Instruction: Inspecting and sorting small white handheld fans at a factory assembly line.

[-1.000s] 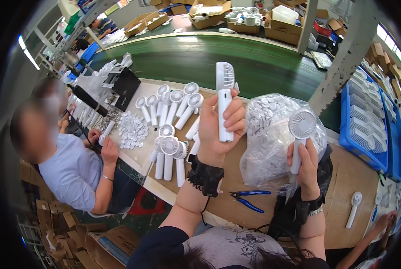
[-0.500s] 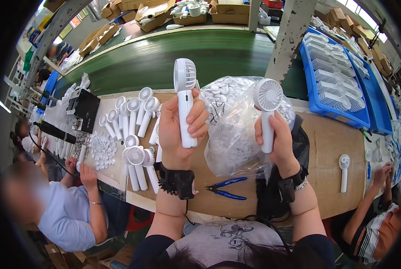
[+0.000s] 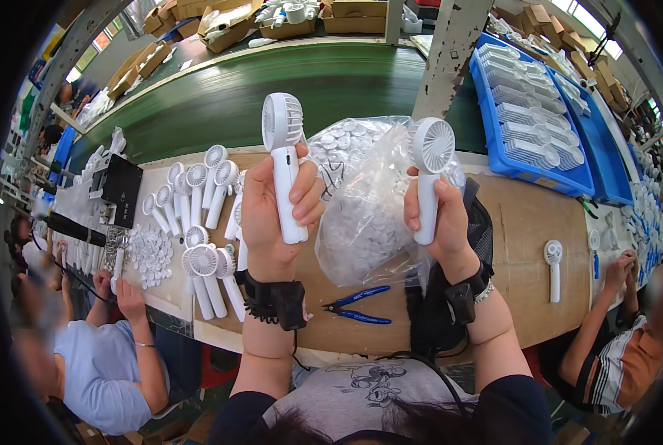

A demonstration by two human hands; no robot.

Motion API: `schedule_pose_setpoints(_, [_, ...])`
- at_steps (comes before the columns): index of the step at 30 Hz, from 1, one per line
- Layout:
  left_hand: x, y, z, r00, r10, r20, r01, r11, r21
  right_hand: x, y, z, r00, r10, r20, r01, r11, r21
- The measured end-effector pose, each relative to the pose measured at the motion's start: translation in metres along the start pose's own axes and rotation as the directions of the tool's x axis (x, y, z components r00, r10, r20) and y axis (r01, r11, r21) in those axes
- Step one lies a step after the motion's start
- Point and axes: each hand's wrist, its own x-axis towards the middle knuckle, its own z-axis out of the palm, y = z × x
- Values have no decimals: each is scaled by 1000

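Right hand (image 3: pixel 448 215) has turned slightly, closed round white fan (image 3: pixel 427 185); left hand (image 3: pixel 263 211) raised, wrapped round second fan (image 3: pixel 282 159).

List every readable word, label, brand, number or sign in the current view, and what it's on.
I give locations only, without copying wording.
Pliers: small pale print on a handle, not transcribed.
Black box: pale marks, too small to read.
Bag: black strokes on creased plastic, not readable.
Shirt: line drawing; no lettering I can make out.
Left fan, right fan: no text visible.
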Motion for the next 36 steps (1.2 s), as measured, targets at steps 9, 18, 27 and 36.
schedule_pose_setpoints(9, [-2,0,0,1000,11,11,-12,999,42,-1,-9,-10,973,7,229,-126,852,508])
schedule_pose_setpoints(18, [1,-6,-2,999,-12,42,9,997,72,0,-12,-16,910,-59,411,-248,718,650])
schedule_pose_setpoints(27, [2,-13,-4,998,-43,46,40,997,69,3,-9,-15,922,-34,385,-253,700,668])
schedule_pose_setpoints(36, [3,-13,-4,997,-62,44,56,992,109,1,-10,-12,943,7,331,-229,736,637])
